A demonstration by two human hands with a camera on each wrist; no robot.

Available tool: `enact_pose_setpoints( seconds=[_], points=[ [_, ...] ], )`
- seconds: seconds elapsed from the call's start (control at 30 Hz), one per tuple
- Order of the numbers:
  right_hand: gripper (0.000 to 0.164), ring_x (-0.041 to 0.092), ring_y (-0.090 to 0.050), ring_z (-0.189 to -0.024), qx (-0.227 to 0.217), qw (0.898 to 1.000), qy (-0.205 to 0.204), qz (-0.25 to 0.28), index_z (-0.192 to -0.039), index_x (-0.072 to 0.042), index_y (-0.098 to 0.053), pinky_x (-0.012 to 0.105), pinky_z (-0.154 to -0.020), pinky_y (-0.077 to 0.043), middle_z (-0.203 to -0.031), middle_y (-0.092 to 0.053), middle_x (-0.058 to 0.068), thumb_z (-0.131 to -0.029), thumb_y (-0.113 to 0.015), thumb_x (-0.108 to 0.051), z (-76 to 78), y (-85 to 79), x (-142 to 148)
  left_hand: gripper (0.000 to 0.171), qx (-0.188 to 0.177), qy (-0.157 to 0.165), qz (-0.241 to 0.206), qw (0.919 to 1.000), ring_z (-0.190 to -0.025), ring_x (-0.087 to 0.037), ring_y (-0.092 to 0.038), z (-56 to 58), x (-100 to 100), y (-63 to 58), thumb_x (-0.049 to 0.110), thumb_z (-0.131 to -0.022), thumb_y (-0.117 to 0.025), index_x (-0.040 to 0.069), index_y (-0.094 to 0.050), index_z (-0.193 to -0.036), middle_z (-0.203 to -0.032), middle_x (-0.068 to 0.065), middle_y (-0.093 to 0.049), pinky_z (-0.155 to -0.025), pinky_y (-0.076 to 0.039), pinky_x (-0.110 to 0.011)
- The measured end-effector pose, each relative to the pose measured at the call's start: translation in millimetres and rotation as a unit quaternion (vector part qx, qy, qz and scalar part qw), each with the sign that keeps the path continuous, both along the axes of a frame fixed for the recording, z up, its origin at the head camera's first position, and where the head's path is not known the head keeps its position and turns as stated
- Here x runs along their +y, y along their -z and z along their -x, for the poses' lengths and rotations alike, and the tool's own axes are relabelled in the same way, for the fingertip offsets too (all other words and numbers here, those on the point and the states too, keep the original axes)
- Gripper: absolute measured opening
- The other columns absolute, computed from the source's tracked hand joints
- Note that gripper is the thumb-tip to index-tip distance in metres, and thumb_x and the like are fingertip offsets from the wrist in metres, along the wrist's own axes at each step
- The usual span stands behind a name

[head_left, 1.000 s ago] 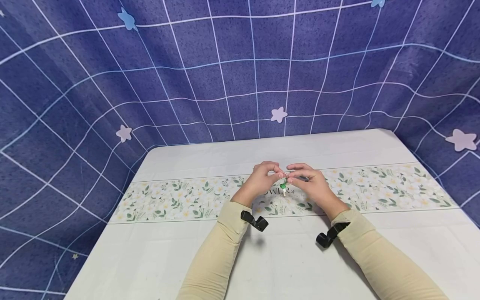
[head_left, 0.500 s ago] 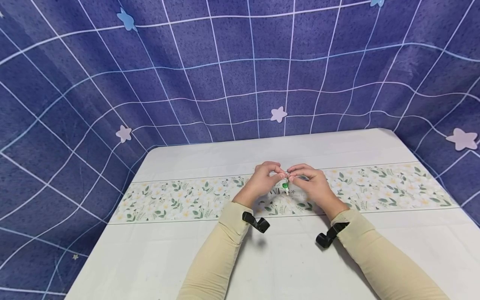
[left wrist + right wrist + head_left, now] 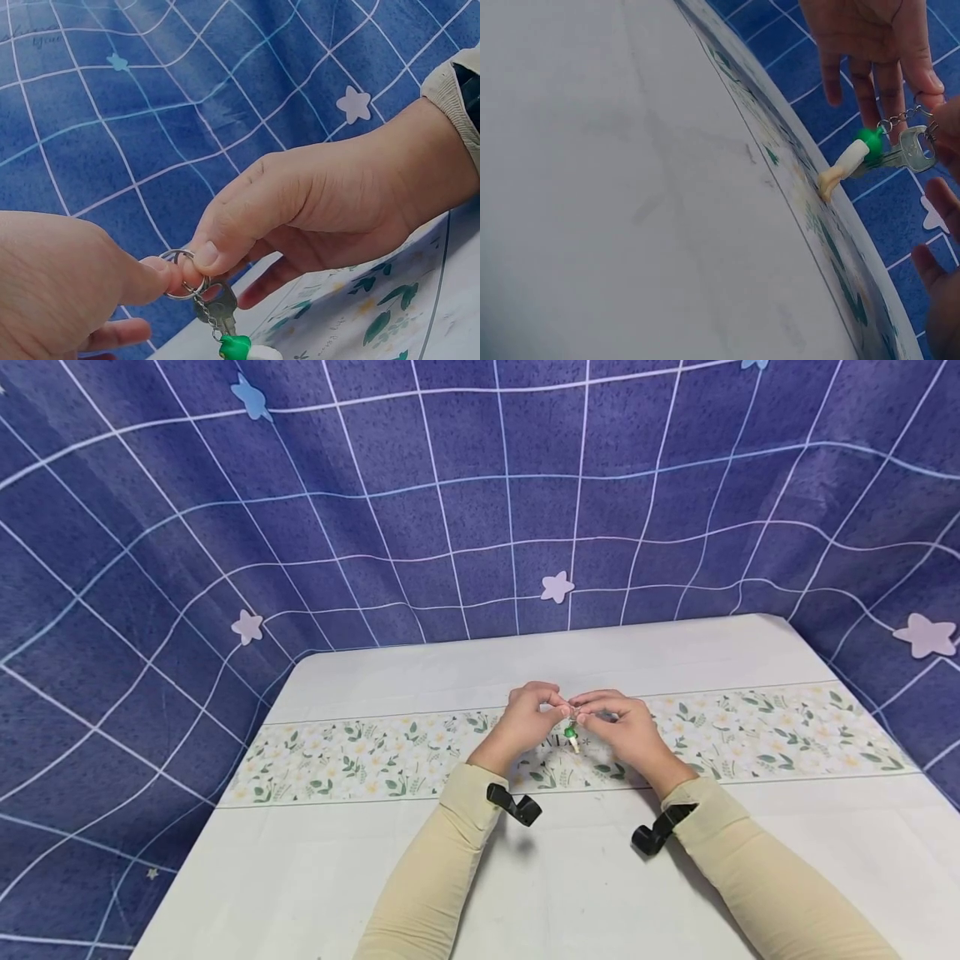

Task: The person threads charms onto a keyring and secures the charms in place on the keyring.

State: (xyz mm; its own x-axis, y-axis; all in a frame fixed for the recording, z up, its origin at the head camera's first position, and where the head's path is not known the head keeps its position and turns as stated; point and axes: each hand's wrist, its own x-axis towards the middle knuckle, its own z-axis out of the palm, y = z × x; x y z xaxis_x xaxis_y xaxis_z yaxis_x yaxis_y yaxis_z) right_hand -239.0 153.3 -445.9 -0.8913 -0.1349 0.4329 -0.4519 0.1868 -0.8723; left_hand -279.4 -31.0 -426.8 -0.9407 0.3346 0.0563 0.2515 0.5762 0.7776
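Fingertips of both my hands, left point(image 3: 67, 292) and right point(image 3: 315, 202), pinch the small silver metal key ring point(image 3: 182, 274) between them above the counter point(image 3: 570, 877). Silver key point(image 3: 909, 150) and green-and-white charm point(image 3: 847, 161) dangle below: light, stiff, probably slippery, best gripped at the ring's edge.

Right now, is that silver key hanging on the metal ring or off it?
On it. The silver key dangles from the round metal key ring, pinched by the left hand and right hand, beside a green-and-white charm.
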Motion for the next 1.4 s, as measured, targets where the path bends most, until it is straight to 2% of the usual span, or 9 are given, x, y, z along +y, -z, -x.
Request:
enact_pose_setpoints(
  seconds=[0.13, 0.17, 0.37, 0.4, 0.6, 0.63, 0.87, 1.13, 1.4],
  points=[
    [0.005, 0.039, -0.06, -0.113, 0.011, 1.0, 0.001, -0.001, -0.092, 0.01, -0.074, 0.025, -0.096, -0.048, -0.116, -0.069, 0.027, -0.088, -0.073, 0.007, 0.9, 0.7, 0, 0.016, 0.001, -0.013, 0.004, 0.9999, -0.144, -0.033, -0.031, -1.9, 2, -2.4, 0.023, -0.099, -0.067, 0.013, -0.076, -0.091, -0.143, -0.004, -0.055, -0.115, -0.029, -0.057],
    [0.005, 0.039, -0.061, -0.112, 0.014, 1.0, 0.0, 0.0, -0.092, 0.01, -0.074, 0.024, -0.095, -0.049, -0.116, -0.069, 0.027, -0.087, -0.073, 0.008, 1.0, 0.6, 0, 0.016, 0.001, -0.017, 0.005, 0.9998, -0.144, -0.033, -0.031, -2.2, 2, -2.8, 0.023, -0.099, -0.067, 0.013, -0.076, -0.091, -0.143, -0.004, -0.055, -0.115, -0.03, -0.057],
    [0.005, 0.029, -0.065, -0.112, 0.01, 1.0, 0.002, -0.004, -0.093, 0.008, -0.074, 0.034, -0.099, -0.049, -0.118, -0.07, 0.024, -0.089, -0.073, 0.006, 0.2, -2.0, 0, 0.018, -0.005, -0.029, 0.007, 0.9996, -0.144, -0.033, -0.03, -2.7, 4, -4.1, 0.024, -0.1, -0.066, 0.012, -0.076, -0.093, -0.143, -0.003, -0.055, -0.115, -0.029, -0.057],
    [0.005, 0.027, -0.065, -0.112, 0.01, 1.0, 0.004, -0.005, -0.093, 0.008, -0.074, 0.035, -0.099, -0.049, -0.118, -0.07, 0.023, -0.089, -0.072, 0.006, 3.6, 2.3, 0, 0.018, -0.006, -0.03, 0.006, 0.9995, -0.144, -0.033, -0.03, -2.5, 4, -4.0, 0.024, -0.1, -0.066, 0.011, -0.076, -0.092, -0.143, -0.003, -0.055, -0.115, -0.028, -0.058],
    [0.007, 0.012, -0.065, -0.111, 0.009, 0.999, -0.014, 0.04, -0.096, 0.006, -0.075, 0.025, -0.102, -0.047, -0.119, -0.069, 0.023, -0.09, -0.073, 0.005, 25.3, 29.3, 6, 0.018, -0.002, -0.038, -0.004, 0.9992, -0.142, -0.031, -0.033, -0.8, 6, -2.6, 0.024, -0.099, -0.067, 0.011, -0.074, -0.089, -0.141, -0.002, -0.056, -0.114, -0.031, -0.055],
    [0.007, 0.009, -0.064, -0.11, 0.008, 0.999, -0.018, 0.049, -0.097, 0.006, -0.074, 0.023, -0.101, -0.047, -0.119, -0.069, 0.023, -0.09, -0.072, 0.004, 25.6, 29.2, 7, 0.018, 0.001, -0.039, -0.007, 0.9992, -0.142, -0.031, -0.033, -0.7, 6, -2.6, 0.024, -0.099, -0.067, 0.011, -0.074, -0.089, -0.141, -0.002, -0.057, -0.113, -0.032, -0.054],
    [0.011, 0.008, -0.066, -0.107, -0.016, 0.996, -0.02, 0.088, -0.1, 0.012, -0.071, 0.022, -0.094, -0.053, -0.12, -0.066, 0.03, -0.093, -0.07, 0.003, 28.2, 31.3, 7, 0.016, 0.02, -0.027, -0.01, 0.9994, -0.141, -0.031, -0.033, -0.8, 7, -1.2, 0.021, -0.099, -0.067, 0.011, -0.074, -0.089, -0.141, -0.002, -0.056, -0.114, -0.03, -0.051],
    [0.012, 0.013, -0.069, -0.104, -0.058, 0.995, 0.004, 0.085, -0.101, 0.007, -0.068, 0.024, -0.091, -0.053, -0.117, -0.069, 0.025, -0.094, -0.07, -0.002, 26.1, 33.0, 7, 0.016, 0.026, -0.017, 0.019, 0.9993, -0.142, -0.032, -0.031, -4.3, 7, -0.2, 0.022, -0.099, -0.067, 0.013, -0.073, -0.088, -0.144, -0.004, -0.053, -0.116, -0.026, -0.054],
    [0.026, 0.008, -0.068, -0.097, -0.069, 0.995, 0.018, 0.074, -0.119, 0.006, -0.062, 0.022, -0.086, -0.051, -0.109, -0.072, 0.02, -0.095, -0.068, -0.002, 23.7, 32.8, 7, 0.014, 0.029, -0.023, 0.025, 0.999, -0.143, -0.031, -0.029, -6.5, 9, -0.6, 0.021, -0.099, -0.067, 0.013, -0.071, -0.088, -0.144, -0.003, -0.053, -0.118, -0.02, -0.053]
  ],
)
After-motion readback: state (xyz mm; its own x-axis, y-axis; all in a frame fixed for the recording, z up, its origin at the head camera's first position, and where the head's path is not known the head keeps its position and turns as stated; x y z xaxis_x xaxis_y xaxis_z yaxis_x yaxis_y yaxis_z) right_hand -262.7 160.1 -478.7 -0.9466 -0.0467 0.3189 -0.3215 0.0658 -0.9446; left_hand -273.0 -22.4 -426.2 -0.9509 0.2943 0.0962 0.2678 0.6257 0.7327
